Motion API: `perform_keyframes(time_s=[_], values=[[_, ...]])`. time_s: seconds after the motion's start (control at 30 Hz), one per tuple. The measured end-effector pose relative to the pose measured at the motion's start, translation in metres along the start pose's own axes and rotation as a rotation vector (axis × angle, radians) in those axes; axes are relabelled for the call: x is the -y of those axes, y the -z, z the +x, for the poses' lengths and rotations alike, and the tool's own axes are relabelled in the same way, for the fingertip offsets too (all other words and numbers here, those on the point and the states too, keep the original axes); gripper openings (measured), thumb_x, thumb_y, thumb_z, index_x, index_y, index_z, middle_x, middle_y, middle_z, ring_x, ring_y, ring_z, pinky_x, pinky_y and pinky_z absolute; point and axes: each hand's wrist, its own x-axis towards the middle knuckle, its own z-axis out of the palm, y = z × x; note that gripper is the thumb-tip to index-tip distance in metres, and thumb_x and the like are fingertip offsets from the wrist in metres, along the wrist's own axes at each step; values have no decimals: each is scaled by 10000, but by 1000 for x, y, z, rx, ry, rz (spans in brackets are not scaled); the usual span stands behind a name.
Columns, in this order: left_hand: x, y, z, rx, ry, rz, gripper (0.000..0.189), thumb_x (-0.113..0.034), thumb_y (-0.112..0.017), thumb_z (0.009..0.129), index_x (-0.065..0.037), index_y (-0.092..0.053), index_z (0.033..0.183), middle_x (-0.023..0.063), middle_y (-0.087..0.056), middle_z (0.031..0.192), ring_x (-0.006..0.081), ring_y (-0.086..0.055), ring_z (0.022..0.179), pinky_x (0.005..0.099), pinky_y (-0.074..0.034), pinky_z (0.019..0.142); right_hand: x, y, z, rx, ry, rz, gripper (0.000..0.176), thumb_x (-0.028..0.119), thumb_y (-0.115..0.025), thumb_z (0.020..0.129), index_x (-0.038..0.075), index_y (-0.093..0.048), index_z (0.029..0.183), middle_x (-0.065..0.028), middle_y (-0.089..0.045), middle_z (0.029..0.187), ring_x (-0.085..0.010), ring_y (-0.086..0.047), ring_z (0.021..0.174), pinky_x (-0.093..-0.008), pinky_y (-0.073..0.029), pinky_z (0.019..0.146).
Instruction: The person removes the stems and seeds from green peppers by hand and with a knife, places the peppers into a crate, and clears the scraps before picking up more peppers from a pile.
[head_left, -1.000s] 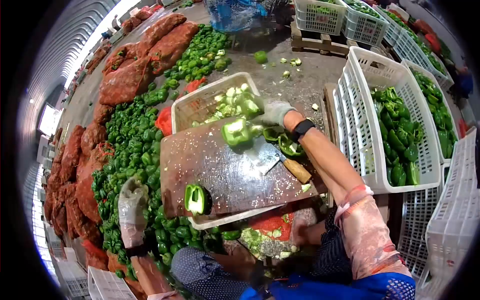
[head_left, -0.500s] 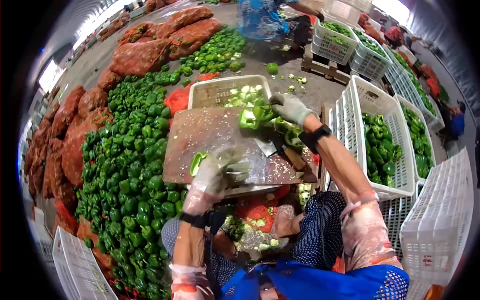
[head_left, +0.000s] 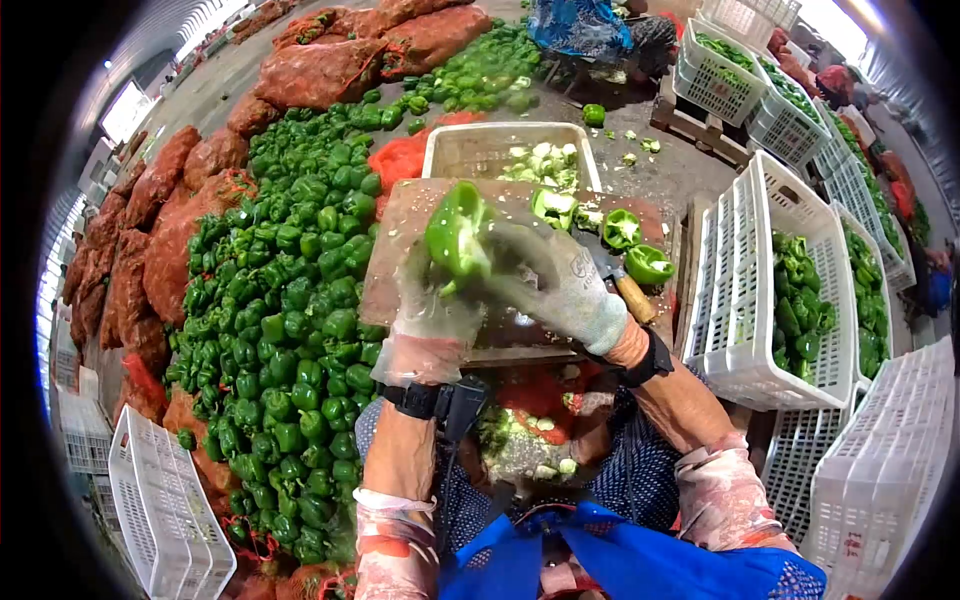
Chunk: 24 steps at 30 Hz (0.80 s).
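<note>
A cut green bell pepper (head_left: 458, 235) is held up over the wooden cutting board (head_left: 395, 265), its pale inside facing right. My left hand (head_left: 428, 315), in a whitish glove, is closed round its lower part. Beside it, my gloved right hand (head_left: 578, 305) reaches in from the right; its fingers are smeared by motion close to the pepper. Several cut bell peppers (head_left: 622, 229) lie along the board's right side. Among them is a knife (head_left: 634, 298) with a wooden handle, its blade partly covered.
A white tub (head_left: 440, 150) behind the board contains pale pepper cores. Whole green peppers (head_left: 290, 330) are heaped at left, before full red mesh sacks (head_left: 315, 75). White crates (head_left: 740, 270) with peppers stand at right. Another person (head_left: 580, 25) sits at the back.
My right hand has come from the cut peppers at the board's right to the middle. My left hand now holds a cut pepper raised above the board. The whole view has shifted.
</note>
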Motion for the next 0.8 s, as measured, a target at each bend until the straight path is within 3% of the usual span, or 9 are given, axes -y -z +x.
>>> perform_keyframes(time_s=[0.17, 0.23, 0.27, 0.3, 0.4, 0.53, 0.57, 0.7, 0.8], values=[[2, 17, 7, 156, -42, 265, 805, -652, -628, 768, -86, -471, 1318, 82, -559, 1230, 251, -553, 1084, 403, -484, 926, -7, -5, 7, 132, -83, 290, 644, 294, -642, 837, 26, -402, 1370, -241, -585, 1178, -373, -601, 1038, -406, -477, 891], [4, 10, 8, 18, -10, 285, 874, -685, -627, 726, -86, -450, 1337, 80, -546, 1253, 261, -544, 1105, 412, -480, 939, -15, -10, 5, 145, -104, 312, 653, 289, -649, 835, -2, -397, 1363, -250, -568, 1211, -373, -581, 1082, -404, -459, 926], [6, 9, 6, -5, -9, 228, 756, -571, -603, 810, -61, -447, 1347, 79, -554, 1229, 224, -549, 1082, 365, -474, 921, -19, -14, 3, 153, -115, 322, 658, 286, -652, 834, -16, -394, 1360, -255, -560, 1227, -374, -572, 1104, -404, -451, 943], [8, 8, 5, -27, -10, 171, 639, -456, -579, 895, -36, -444, 1356, 79, -562, 1204, 187, -555, 1059, 317, -468, 903, -36, -36, -1, 86, -103, 499, 647, 269, -684, 823, -22, -416, 1335, -236, -573, 1208, -331, -578, 1108, -383, -453, 943], [-5, -16, 1, 165, -118, 505, 667, -423, -597, 892, -29, -400, 1393, 83, -551, 1228, 181, -559, 1054, 304, -487, 872, -21, -16, 7, 224, -222, 604, 611, 256, -709, 813, -22, -454, 1293, -213, -592, 1168, -269, -586, 1088, -359, -457, 927], [-4, -13, -2, 78, -3, 405, 693, -452, -605, 888, -48, -386, 1407, 83, -561, 1206, 176, -591, 935, 291, -511, 778, -9, -12, 12, 408, -349, 885, 545, 166, -763, 772, -25, -497, 1209, -88, -591, 1107, -138, -537, 1048, -299, -436, 913], [-11, 3, -6, 178, 111, 340, 764, -538, -611, 853, -43, -388, 1392, 114, -589, 1202, 232, -617, 996, 373, -541, 836, -7, -16, 8, 394, -346, 896, 490, 154, -755, 772, -2, -523, 1173, -77, -591, 1090, -132, -540, 1041, -297, -435, 913], [-12, 0, -11, 136, 63, 429, 733, -563, -605, 846, -40, -449, 1336, 104, -610, 1151, 208, -626, 945, 341, -549, 782, -3, -17, 9, 425, -420, 923, 502, 171, -744, 780, 2, -510, 1191, -90, -594, 1092, -139, -543, 1047, -305, -438, 907], [-17, 0, 0, 244, 1, 552, 715, -551, -601, 857, -10, -473, 1306, 96, -609, 1116, 172, -611, 920, 284, -523, 758, -16, -34, 5, 361, -213, 747, 482, 270, -720, 787, -18, -536, 1126, -170, -611, 995, -237, -596, 950, -358, -465, 816]])
